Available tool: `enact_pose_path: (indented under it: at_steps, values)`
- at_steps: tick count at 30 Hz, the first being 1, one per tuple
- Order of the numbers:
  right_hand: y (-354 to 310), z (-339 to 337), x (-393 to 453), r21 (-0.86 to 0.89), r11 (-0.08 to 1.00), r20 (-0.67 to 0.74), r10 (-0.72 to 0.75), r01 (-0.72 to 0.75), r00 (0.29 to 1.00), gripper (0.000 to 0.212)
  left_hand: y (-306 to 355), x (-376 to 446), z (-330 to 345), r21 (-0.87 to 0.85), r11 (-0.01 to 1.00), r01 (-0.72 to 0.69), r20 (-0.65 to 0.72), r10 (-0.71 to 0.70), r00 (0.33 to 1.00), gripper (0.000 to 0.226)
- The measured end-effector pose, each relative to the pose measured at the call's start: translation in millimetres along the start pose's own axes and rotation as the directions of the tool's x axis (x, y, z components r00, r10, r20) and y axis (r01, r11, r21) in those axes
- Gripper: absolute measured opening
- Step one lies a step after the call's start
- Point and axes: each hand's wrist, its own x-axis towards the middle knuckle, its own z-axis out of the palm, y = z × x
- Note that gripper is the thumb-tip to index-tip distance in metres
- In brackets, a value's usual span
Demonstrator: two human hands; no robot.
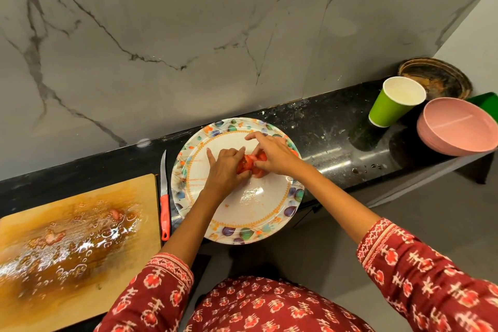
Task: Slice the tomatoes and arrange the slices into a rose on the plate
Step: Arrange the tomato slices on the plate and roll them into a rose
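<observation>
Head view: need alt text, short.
Both hands, left hand and right hand, hold tomato slices together on a flower-rimmed plate on a dark counter. A red-handled knife lies between the plate and a wet wooden cutting board; a green cup and pink bowls stand at right.

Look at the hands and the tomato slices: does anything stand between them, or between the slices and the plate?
Nothing visible does. The left hand and the right hand already hold the tomato slices directly over the plate. The knife lies off to the plate's left, on the counter.
</observation>
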Motion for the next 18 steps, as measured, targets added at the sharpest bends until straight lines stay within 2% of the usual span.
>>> enact_pose_path:
  at_steps: [6, 9, 12, 14, 16, 18]
  values:
    - [-4, 2, -1, 0.127, 0.99, -0.075, 0.073, -0.063, 0.995, 0.048, 0, -1, 0, 0.001, 1.0, -0.008, 0.003, 0.008, 1.0, 0.062]
    - [1, -1, 0, 0.136, 0.99, -0.126, 0.047, -0.029, 0.991, 0.048, 0, -1, -1, 0.001, 1.0, -0.005, 0.013, 0.005, 1.0, 0.064]
    - [8, -7, -3, 0.074, 0.997, -0.058, -0.019, 0.023, 0.998, 0.056, 2, 0, -2, 0.001, 1.0, -0.013, 0.032, 0.013, 0.999, 0.073]
    - [11, -8, -8, -0.014, 0.999, 0.037, -0.036, 0.037, 0.999, 0.071, 5, 0, -2, 0.014, 1.0, -0.025, 0.026, 0.024, 0.999, 0.077]
    - [12, -6, -14, -0.118, 0.992, 0.099, -0.035, 0.047, 0.994, 0.086, 7, -1, -1, 0.033, 0.999, -0.04, 0.005, 0.039, 0.999, 0.076]
    - [13, -2, -17, -0.188, 0.979, 0.088, -0.057, 0.073, 0.994, 0.089, 8, -1, 0, 0.036, 0.998, -0.054, -0.029, 0.055, 0.998, 0.069]
